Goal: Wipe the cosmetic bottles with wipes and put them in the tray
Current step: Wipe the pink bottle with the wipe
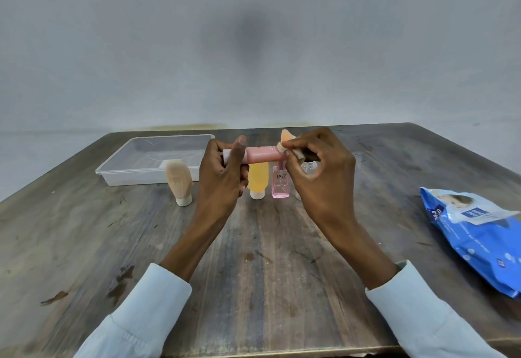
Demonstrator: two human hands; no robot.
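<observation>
Head view: wiping first pink cylindrical bottle [260, 154], gripped by left hand [222, 177], right hand [318, 171] pinching wipe [287, 139]; clear plastic tray [124, 173] beyond left hand unfilled, others unwiped.

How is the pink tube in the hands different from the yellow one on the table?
The pink tube lies level, held by the left hand; the yellow tube stands cap-down on the table. The pink tube is being wiped; the yellow tube is untouched. Neither is in the tray.
</observation>
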